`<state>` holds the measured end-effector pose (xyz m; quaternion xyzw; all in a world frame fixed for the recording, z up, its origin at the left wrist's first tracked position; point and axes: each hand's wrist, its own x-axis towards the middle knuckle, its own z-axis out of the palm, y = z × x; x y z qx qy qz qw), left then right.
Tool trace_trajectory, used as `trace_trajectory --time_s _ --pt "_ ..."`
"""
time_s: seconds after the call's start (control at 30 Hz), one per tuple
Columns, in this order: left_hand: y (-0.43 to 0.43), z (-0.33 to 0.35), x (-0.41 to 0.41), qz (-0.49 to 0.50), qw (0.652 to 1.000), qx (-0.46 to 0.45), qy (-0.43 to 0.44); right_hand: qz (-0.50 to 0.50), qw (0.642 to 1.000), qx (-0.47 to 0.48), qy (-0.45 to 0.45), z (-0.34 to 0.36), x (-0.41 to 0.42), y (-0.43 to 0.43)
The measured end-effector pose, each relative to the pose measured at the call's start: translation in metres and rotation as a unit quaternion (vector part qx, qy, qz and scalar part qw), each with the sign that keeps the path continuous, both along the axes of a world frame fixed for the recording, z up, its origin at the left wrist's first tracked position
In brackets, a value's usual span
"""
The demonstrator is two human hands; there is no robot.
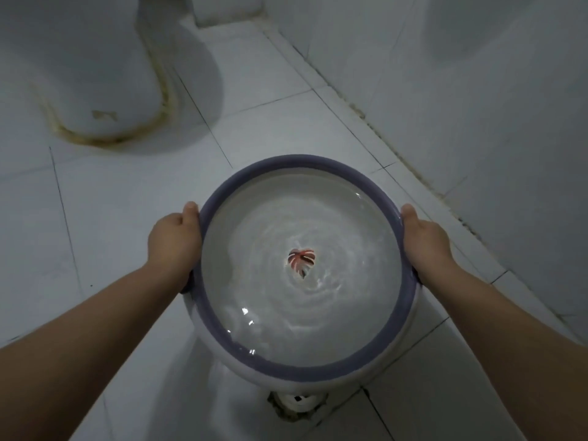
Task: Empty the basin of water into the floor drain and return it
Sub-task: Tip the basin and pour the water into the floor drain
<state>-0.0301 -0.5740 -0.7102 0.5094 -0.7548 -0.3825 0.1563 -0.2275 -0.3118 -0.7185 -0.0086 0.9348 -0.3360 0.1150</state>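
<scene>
Peeking out from under the near edge of the basin (366,354), the drain (297,404) sits in the floor (121,218), mostly hidden by the basin's white underside. Both hands grip the purple rim at opposite sides: the left hand (175,243) and the right hand (426,240) each press a thumb on top, with the fingers curled out of sight beneath. The basin hangs above the tiles, roughly level, full of rippling water (286,297) with a leaf print (301,261) at the bottom. To pour well, I judge the near lip should tip slowly toward the drain, kept low to limit splashing, both hands holding firm as the weight shifts. Farther off stands a toilet (89,74), with the wall (477,90) at right.
</scene>
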Motion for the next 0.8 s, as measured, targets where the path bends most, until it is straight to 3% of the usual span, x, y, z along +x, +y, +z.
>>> trace_trajectory --time_s 0.8 --pt "0.01 -0.019 -0.025 -0.045 0.998 -0.043 0.012 -0.059 0.997 -0.045 0.003 -0.013 0.007 0.026"
